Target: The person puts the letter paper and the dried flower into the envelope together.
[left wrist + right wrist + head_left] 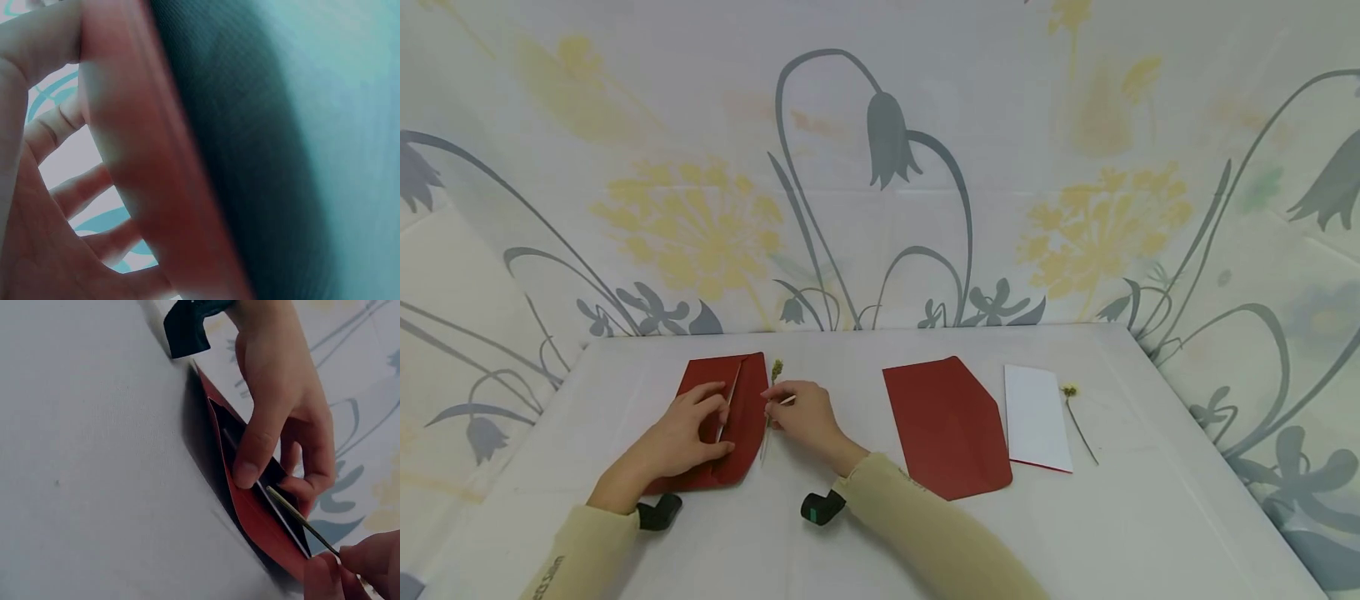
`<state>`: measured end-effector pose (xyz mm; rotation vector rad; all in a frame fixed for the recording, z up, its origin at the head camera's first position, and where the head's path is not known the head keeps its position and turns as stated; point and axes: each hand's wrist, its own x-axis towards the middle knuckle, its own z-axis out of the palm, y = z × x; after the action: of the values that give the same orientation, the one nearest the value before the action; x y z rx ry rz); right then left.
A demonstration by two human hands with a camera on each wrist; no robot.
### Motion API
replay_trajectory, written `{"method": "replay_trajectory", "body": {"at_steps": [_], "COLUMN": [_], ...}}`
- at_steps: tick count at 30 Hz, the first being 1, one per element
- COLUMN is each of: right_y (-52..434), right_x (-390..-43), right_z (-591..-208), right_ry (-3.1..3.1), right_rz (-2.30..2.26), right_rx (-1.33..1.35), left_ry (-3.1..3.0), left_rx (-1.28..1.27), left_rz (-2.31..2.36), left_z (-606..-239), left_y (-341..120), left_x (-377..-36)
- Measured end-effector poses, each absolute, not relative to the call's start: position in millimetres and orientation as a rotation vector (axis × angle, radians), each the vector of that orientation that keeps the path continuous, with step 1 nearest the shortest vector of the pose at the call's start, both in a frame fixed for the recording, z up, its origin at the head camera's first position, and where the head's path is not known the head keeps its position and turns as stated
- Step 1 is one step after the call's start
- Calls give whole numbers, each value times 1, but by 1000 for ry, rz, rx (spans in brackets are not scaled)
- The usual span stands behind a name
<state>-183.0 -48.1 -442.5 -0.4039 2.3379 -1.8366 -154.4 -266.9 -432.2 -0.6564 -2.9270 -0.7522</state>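
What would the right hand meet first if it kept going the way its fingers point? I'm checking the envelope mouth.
Probably the left red envelope, held open by the left hand; the right hand pinches a flower stem beside it.

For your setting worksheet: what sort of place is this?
Probably a staged craft table: white tabletop, floral-print backdrop, and laid-out red envelopes, a white card and dried flowers.
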Motion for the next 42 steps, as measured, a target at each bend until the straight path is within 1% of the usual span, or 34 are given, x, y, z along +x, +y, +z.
{"method": "replay_trajectory", "body": {"at_steps": [3, 7, 13, 23, 27, 38, 42], "right_y": [-57, -68, -82, -96, -100, -102, -101], "right_x": [-184, -186, -185, -182, -179, -178, -179], "right_z": [-445, -449, -454, -455, -458, -461, -461], "right_ry": [2414, 2483, 2462, 2398, 2402, 2639, 2635], "right_rz": [-1876, -1970, -2118, -2135, -2112, -1843, -1831], "right_rx": [-390, -299, -209, -125, -127, -271, -289], "left_ry": [-2910, -2887, -2891, -2913, -2904, -2906, -2898], "left_rx": [-656, -669, -665, -655, -670, -673, -685], "left_rz": [-764, -765, -760, -778, -787, -797, -793], "left_z": [-433, -434, -433, -432, -432, -431, -431], "left_y": [-266, -265, -265, -265, -264, -264, -263], "left_x": [-155, -154, -154, -155, -155, -154, -154]}}
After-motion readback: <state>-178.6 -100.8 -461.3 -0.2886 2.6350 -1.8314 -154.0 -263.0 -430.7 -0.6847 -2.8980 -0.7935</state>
